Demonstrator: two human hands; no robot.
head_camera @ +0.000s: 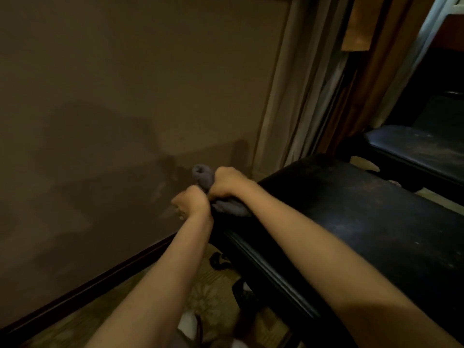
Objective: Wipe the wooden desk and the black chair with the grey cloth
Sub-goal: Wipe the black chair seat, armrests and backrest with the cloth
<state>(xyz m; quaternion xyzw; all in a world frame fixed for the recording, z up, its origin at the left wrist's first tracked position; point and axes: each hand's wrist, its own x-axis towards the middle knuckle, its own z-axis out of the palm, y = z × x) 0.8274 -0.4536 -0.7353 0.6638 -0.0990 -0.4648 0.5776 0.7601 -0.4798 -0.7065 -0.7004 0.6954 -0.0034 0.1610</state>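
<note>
Black chair [364, 222]: the near padding shows pale scuffs and dust, so wiping is judged unfinished. No wooden desk can be identified. Both forearms reach along the chair's left edge to its far corner. There the right hand [226, 183] is clenched around the bunched grey cloth [202, 175]. The left hand [192, 203], fisted just beside, appears to grip its lower end.
</note>
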